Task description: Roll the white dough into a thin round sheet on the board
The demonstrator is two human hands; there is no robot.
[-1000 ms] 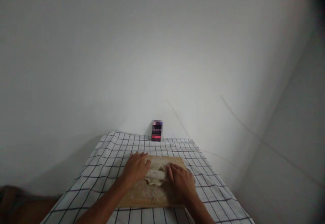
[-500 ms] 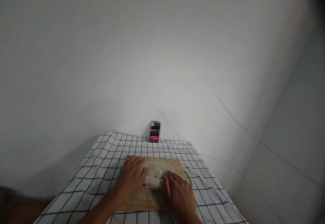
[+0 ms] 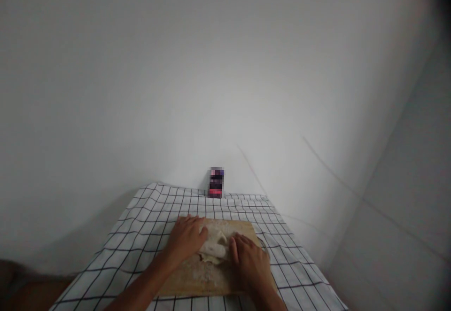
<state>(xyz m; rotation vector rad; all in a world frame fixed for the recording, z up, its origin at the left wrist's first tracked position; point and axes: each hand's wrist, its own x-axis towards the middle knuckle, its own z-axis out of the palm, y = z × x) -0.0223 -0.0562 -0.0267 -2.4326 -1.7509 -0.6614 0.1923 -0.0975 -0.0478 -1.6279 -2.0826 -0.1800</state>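
A flour-dusted pale rolling pin [image 3: 214,250] lies crosswise on a flattened piece of dough [image 3: 219,237], whose ragged near edge shows below the pin. Over the pin's left end is my left hand [image 3: 189,237], fingers reaching forward and thumb toward the middle. My right hand [image 3: 251,258] covers the right end, its fingers close together and slightly bent. Both hands hide the pin's ends. Beneath everything is a wooden board [image 3: 197,280] streaked with flour.
A black-and-white checked cloth [image 3: 137,236] covers the table. At its far edge a small blurred-out upright object [image 3: 216,183] leans by the white wall [image 3: 225,90]. A round rim, partly hidden, shows beside the board's right edge.
Both hands have shifted slightly forward with the pin between them. More of the dough's near edge now shows below the pin.
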